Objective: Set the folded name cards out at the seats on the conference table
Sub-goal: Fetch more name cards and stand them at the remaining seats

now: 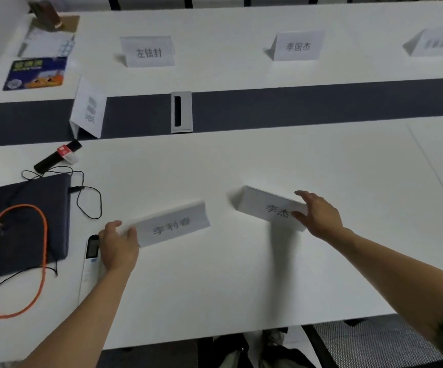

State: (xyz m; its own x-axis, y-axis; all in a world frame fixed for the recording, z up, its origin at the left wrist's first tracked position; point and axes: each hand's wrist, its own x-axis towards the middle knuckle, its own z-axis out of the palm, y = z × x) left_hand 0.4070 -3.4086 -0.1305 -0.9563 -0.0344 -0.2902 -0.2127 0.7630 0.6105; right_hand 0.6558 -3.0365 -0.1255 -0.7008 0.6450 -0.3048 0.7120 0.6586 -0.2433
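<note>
Close by on the white tabletop (215, 288), two paper tents could tip or splay if nudged sideways or released unevenly. The left hand (118, 245) has its grip pinched on the left card (173, 225). The right hand (318, 216) clasps the right card (268, 208), thumb in front. Beyond, far cards (148, 51) stand at their seats.
</note>
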